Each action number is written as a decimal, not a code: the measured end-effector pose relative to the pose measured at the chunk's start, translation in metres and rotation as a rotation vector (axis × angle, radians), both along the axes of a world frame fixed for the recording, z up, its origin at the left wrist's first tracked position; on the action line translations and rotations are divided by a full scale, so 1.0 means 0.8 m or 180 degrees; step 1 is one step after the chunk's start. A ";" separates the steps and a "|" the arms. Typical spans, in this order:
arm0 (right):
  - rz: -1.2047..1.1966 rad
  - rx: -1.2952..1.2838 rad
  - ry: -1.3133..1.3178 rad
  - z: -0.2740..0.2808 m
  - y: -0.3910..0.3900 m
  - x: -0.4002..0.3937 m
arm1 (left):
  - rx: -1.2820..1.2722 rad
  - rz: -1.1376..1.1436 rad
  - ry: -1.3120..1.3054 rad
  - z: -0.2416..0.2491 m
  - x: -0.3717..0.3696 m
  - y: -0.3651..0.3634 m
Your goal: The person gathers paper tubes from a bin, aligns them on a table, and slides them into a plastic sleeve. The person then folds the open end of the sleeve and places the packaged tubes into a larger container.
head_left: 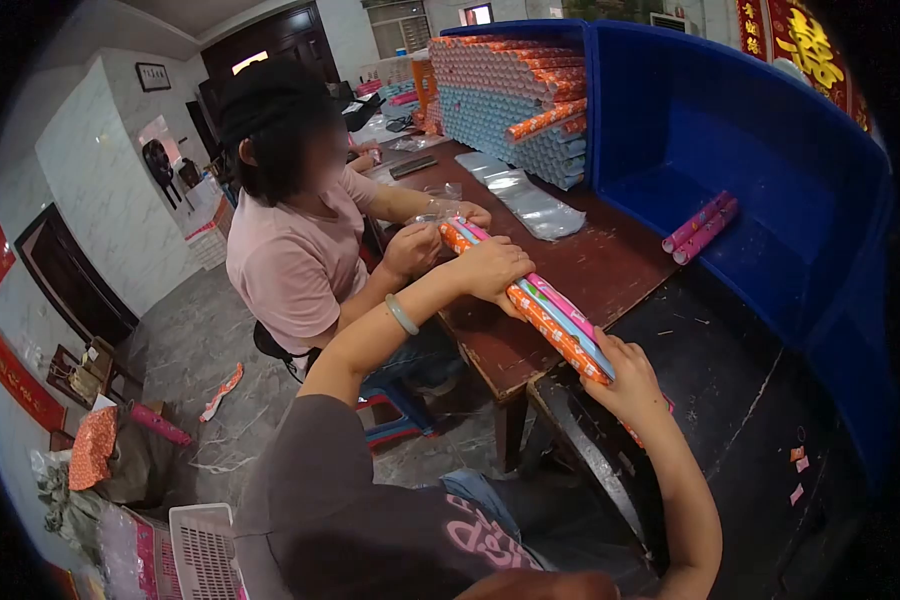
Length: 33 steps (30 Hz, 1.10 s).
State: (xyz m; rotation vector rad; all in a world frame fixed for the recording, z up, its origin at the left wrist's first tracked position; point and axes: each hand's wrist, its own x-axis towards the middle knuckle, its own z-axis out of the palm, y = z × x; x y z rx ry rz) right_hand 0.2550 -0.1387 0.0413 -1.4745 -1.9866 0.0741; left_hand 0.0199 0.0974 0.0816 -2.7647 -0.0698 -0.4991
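Orange, blue and pink rolls, gathered as one bundle (pixel 560 330), cross above the near end of the brown table (pixel 620 275). The left hand (pixel 492 268) is clamped over the bundle's middle; the right hand (pixel 632 382) grips its near end, beyond the table edge. The long axis slants across the table end, the far tip pointing towards a co-worker's hand (pixel 410 250); contact there is unclear. Step, as judged: holding the rolls together and aligned. Next move calls for even pressure and level ends.
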 end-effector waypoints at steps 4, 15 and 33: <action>0.0082 0.0091 0.0024 0.000 0.003 -0.001 | 0.0004 0.0014 0.0059 0.004 -0.001 0.000; 0.0062 0.0066 -0.0103 0.004 0.000 0.007 | -0.0092 -0.0010 -0.0029 0.001 0.008 -0.003; -0.0513 -0.0727 -0.0489 0.036 -0.166 0.058 | -0.0531 -0.0055 -0.0214 -0.054 0.104 -0.141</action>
